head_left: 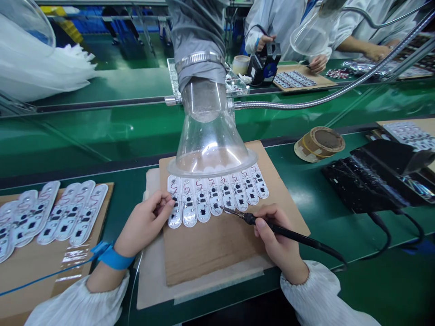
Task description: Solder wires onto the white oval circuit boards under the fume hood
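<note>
A panel of several white circuit boards (217, 199) lies on a brown cardboard sheet (217, 249) in front of me, under a clear fume funnel (212, 145). My left hand (146, 224), with a blue wrist strap, pinches the panel's left end, fingers closed on a board. My right hand (277, 240) grips a black soldering iron (288, 233) like a pen. The iron's tip touches a board near the middle of the panel.
More white board panels (50, 217) lie on cardboard at left. A tape roll (321, 142) and a black soldering station (374, 181) stand at right. A flexible metal hose (322, 97) crosses above. Other people in white coats work across the green bench (102, 136).
</note>
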Demonstrator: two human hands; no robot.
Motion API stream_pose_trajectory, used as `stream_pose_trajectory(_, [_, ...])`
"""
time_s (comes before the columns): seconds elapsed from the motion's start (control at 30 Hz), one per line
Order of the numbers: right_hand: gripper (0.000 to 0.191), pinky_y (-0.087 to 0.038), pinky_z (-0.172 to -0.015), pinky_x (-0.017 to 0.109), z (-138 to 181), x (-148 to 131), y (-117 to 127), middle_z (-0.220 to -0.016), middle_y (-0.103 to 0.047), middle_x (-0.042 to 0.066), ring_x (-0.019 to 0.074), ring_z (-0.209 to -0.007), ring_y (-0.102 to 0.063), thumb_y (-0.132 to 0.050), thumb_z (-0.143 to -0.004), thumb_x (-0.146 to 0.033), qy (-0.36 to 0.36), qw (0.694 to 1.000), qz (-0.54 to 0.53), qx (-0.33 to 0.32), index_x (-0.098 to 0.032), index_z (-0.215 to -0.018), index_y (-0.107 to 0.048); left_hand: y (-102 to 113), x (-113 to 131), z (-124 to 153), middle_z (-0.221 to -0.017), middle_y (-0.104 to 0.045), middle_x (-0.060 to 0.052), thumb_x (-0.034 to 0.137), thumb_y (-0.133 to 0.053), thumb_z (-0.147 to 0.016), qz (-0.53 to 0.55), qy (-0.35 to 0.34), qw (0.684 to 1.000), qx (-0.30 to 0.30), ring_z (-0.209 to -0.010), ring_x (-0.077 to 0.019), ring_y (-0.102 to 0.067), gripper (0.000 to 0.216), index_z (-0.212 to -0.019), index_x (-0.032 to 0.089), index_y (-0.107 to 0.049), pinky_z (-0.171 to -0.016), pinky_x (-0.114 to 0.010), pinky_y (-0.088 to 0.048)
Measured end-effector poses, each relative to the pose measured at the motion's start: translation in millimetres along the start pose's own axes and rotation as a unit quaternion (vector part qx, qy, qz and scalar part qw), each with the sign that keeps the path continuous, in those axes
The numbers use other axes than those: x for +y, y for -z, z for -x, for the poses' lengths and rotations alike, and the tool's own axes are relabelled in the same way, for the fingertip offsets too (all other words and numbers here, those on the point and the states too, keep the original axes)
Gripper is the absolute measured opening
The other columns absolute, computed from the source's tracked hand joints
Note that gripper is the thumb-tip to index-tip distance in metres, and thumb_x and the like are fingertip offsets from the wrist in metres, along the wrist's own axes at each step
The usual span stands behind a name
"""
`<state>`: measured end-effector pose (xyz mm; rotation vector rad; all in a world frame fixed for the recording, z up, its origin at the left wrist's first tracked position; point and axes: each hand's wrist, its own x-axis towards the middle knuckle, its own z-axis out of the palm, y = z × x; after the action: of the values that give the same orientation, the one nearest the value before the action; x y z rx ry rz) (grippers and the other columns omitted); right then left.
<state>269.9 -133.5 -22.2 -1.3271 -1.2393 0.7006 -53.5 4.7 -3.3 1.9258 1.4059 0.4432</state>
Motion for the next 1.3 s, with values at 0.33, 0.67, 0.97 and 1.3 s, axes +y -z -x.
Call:
stream_pose_trajectory(0.33, [0.025,-0.053,-0.057,0.024,-0.3,0.2,-0.6,-0.075,-0.067,-0.003,0.0146,-0.06,-0.062,-0.071,-0.118,-0.05,0.003,1.0,-0.004,-0.004,-0.027,-0.107,-0.071,-0.9,-2.1,-0.4,-0.084,-0.069,-0.002,0.061,-0.054,-0.106,0.002,-0.002,1.0,0.001,-0.077,-0.0237,-0.065,0.038,-0.101,0.024,-0.065,-0.069,-0.034,-0.051])
stream_pose_trajectory(0.67, [0.024,-0.054,-0.057,0.024,0.5,0.6,-0.7,-0.077,-0.068,-0.002,0.0143,-0.06,-0.063,-0.071,-0.118,-0.049,0.006,1.0,-0.004,-0.003,-0.027,-0.108,-0.072,-1.1,-1.4,-0.6,-0.082,-0.069,-0.002,0.059,-0.055,-0.106,0.0,-0.009,1.0,0.006,-0.075,-0.0233,-0.065,0.037,-0.1,0.024,-0.066,-0.068,-0.034,-0.052])
stream_pose_trajectory(0.97, [0.019,-0.052,-0.053,0.022,4.5,-1.4,0.5,-0.08,-0.068,-0.001,0.0126,-0.059,-0.063,-0.073,-0.117,-0.041,0.024,0.994,-0.086,0.061,-0.025,-0.107,-0.072,-0.6,0.6,0.3,-0.078,-0.068,-0.001,0.058,-0.056,-0.105,0.002,-0.02,1.0,0.017,-0.071,-0.0223,-0.064,0.036,-0.098,0.024,-0.066,-0.066,-0.033,-0.051])
stream_pose_trajectory(1.3, [0.017,-0.054,-0.056,0.024,6.8,1.6,0.8,-0.081,-0.066,-0.001,0.0141,-0.062,-0.063,-0.073,-0.117,-0.041,0.027,0.996,-0.077,0.047,-0.025,-0.111,-0.073,-1.4,-1.5,0.3,-0.081,-0.07,-0.002,0.056,-0.055,-0.106,0.002,-0.012,1.0,0.013,-0.074,-0.0226,-0.066,0.034,-0.1,0.024,-0.066,-0.068,-0.033,-0.052])
